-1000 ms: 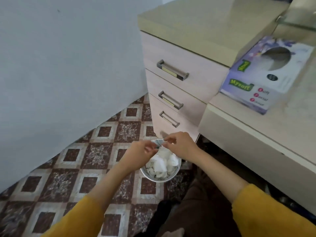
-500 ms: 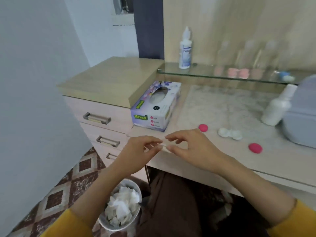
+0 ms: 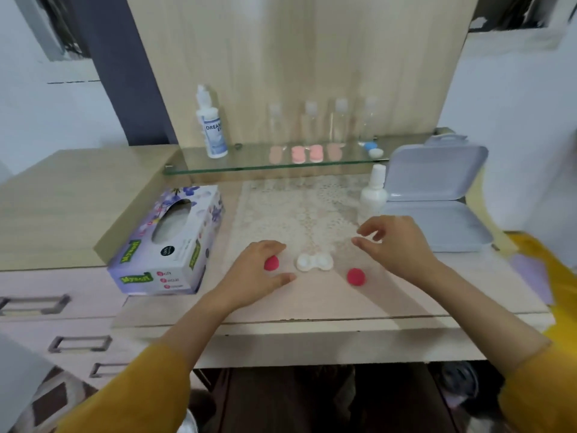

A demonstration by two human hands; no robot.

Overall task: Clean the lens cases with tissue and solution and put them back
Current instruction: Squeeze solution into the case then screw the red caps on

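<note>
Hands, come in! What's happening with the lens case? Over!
Left grip cupped over one pink cap, hold unclear. Right grip empty, hovering. White lens case uncapped, other pink cap beside it; nothing blocking.

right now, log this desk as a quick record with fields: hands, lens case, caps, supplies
left hand: cupped around the left round pink cap; grip unclear
right hand: fingers loosely curled, holding nothing
lens case: white twin-well plastic lens case, uncapped, on the desk between both caps
other cap: right round pink cap, lying free right of the case
supplies: purple floral tissue box at left; small white bottle beside the open lavender plastic box; labelled white solution bottle on the glass shelf
</note>
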